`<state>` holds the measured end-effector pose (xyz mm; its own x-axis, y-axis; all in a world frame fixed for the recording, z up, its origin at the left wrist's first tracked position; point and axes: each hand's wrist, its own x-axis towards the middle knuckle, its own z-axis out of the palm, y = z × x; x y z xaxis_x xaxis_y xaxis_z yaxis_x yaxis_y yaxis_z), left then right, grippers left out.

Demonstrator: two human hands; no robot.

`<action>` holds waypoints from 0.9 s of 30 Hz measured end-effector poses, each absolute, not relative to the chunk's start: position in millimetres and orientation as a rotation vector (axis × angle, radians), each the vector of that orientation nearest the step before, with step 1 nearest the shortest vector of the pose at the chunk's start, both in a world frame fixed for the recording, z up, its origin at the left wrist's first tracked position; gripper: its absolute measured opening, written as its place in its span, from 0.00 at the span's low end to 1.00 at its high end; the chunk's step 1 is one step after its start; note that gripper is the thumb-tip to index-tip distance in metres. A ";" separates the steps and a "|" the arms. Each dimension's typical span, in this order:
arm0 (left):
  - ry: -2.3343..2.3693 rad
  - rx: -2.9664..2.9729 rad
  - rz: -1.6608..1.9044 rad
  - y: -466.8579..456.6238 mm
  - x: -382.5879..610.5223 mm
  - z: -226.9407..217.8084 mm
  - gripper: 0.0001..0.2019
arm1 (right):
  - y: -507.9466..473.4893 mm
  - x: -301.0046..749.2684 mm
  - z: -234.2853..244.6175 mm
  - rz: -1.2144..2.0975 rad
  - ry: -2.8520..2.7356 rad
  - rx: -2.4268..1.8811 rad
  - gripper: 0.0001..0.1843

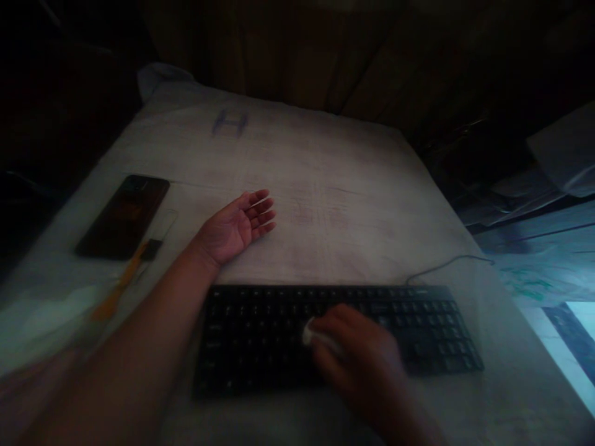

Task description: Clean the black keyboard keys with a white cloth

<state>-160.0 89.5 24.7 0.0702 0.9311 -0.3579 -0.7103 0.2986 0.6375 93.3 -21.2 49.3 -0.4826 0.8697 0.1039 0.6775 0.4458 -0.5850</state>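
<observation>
A black computer keyboard (260, 347) lies across the near part of the covered table. Over its middle keys is my right hand (353, 347), closed around a small white wad (307, 332) that looks like cloth or tissue. The wad pokes out at the fingertips, against or just above the keys; which of these I cannot tell. Beyond the keyboard's upper left corner, my left hand (239, 226) rests palm up on the table, fingers loosely curled and apart, with nothing in it. The left forearm passes by the keyboard's left end.
A dark smartphone (123, 217) lies at the left, beside a yellow-orange strip (118, 288) with a small black piece (151, 249). The keyboard's cable (446, 265) runs off to the right edge of the pale table cover (325, 161).
</observation>
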 end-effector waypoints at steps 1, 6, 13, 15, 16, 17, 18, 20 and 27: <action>0.822 0.329 1.270 89.4 -159.8 25.2 0.13 | -20.8 95.2 49.6 0.672 -2.314 -1.324 0.11; 0.838 0.311 1.275 90.1 -159.1 27.6 0.14 | -18.5 103.6 53.0 0.659 -2.306 -1.394 0.09; 0.863 0.285 1.285 90.2 -160.3 27.8 0.13 | -21.1 93.1 48.8 0.676 -2.346 -1.269 0.10; 0.867 0.288 1.301 89.3 -160.6 28.8 0.13 | -20.3 92.7 49.1 0.652 -2.383 -1.301 0.10; 0.867 0.292 1.312 88.7 -160.6 29.6 0.13 | -19.6 94.5 50.1 0.630 -2.394 -1.335 0.10; 0.868 0.296 1.323 87.9 -160.4 30.3 0.13 | -19.1 97.6 51.5 0.603 -2.398 -1.373 0.10; 0.868 0.299 1.335 87.0 -160.1 31.1 0.13 | -18.7 102.0 52.9 0.575 -2.398 -1.412 0.10; 0.873 0.304 1.355 84.7 -158.8 32.5 0.13 | -18.7 113.6 54.6 0.522 -2.380 -1.481 0.10; 0.956 0.313 1.424 62.1 -160.0 41.0 0.12 | -15.3 175.6 35.2 0.439 -1.858 -1.491 0.12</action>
<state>-160.0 62.1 41.0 -0.1341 0.9200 -0.3683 -0.6889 0.1806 0.7020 175.6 -15.3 35.2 -0.0887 0.9465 0.3101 0.7078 0.2790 -0.6490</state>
